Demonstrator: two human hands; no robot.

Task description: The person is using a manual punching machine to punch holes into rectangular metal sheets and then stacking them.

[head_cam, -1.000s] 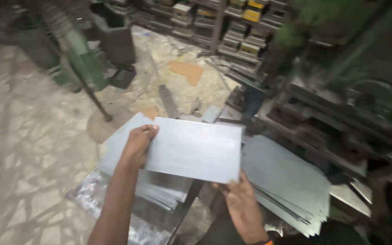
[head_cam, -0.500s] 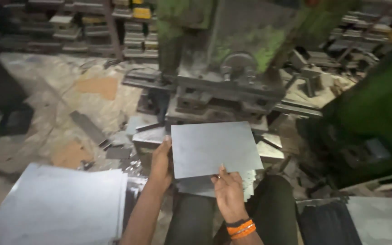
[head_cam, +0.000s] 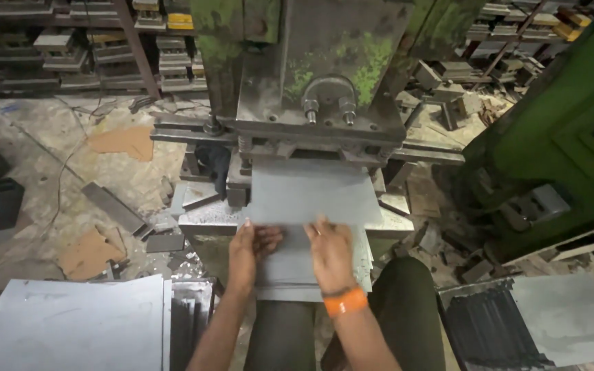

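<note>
Two stacks flank the head view: grey sheets (head_cam: 70,323) at 8 o'clock, dark strips (head_cam: 493,330) at 4. The green press (head_cam: 311,75) at 12 blocks the far end. The metal sheet (head_cam: 307,196) lies flat on the press bed, long axis toward 12. Left hand (head_cam: 250,251) and right hand (head_cam: 330,251) press flat on its near edge, fingers spread.

Single head camera, looking steeply down, close over press bed (head_cam: 201,218); floor beyond.
</note>
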